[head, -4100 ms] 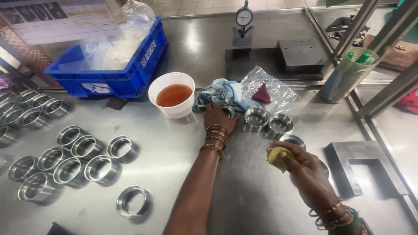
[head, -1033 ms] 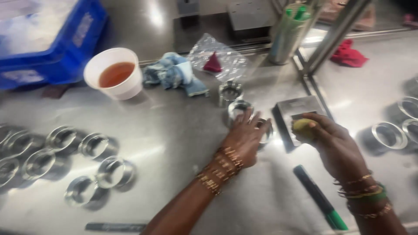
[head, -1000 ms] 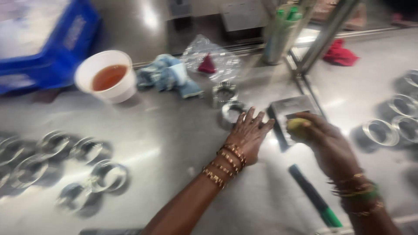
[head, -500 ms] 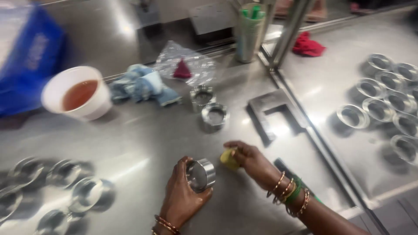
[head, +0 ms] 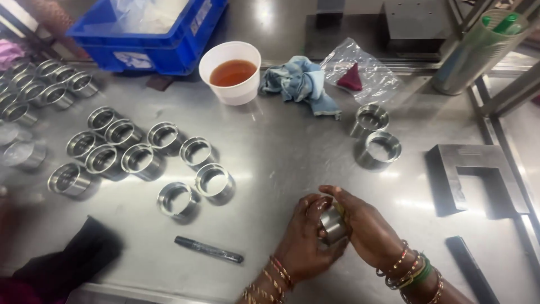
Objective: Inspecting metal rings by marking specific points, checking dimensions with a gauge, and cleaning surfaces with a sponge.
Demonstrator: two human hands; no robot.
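Both hands on one metal ring
The left hand (head: 306, 239) grips a metal ring (head: 333, 226) above the tabletop (head: 281, 163); the right hand (head: 365, 225) closes over it, fingers curled.

1. Near the front edge of the surface (head: 281, 146), the left hand (head: 306, 245) and right hand (head: 368, 233) meet around one metal ring (head: 333, 225).
2. A marker pen (head: 208, 249) lies to their left.
3. Behind the pen, a cluster of rings (head: 140, 157) spreads leftward.
4. Two rings (head: 377, 138) sit behind the hands, one behind the other.
5. Farther back: a crate (head: 152, 34) at left, a cup (head: 232, 73) beside it, a cloth (head: 301, 81), then a plastic bag (head: 363, 70).
6. A U-shaped block (head: 478, 177) lies right of the two rings.
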